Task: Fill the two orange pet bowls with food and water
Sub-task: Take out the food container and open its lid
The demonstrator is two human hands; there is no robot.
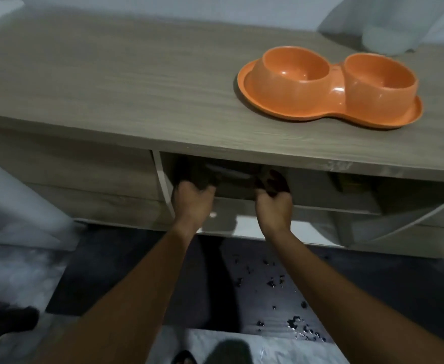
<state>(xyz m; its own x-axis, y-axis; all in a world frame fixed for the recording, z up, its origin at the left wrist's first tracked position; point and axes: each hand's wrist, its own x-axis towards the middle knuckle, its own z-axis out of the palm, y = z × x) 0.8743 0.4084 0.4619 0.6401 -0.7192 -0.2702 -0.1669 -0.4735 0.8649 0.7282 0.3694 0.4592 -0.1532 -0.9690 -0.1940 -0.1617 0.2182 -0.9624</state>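
An orange double pet bowl (328, 88) stands on the right part of a grey wooden tabletop (137, 82); both cups look empty. Below the top, inside an open shelf compartment, both of my hands grip a dark bag-like object (228, 177). My left hand (192, 198) holds its left end with curled fingers. My right hand (273, 203) holds its right end. Most of the dark object is hidden in shadow under the tabletop.
A pale translucent container (389, 35) stands at the back right behind the bowls. The white compartment divider (163, 179) is just left of my left hand. Dark crumbs (281, 285) lie scattered on the floor below. A white sheet (13, 206) hangs at the left.
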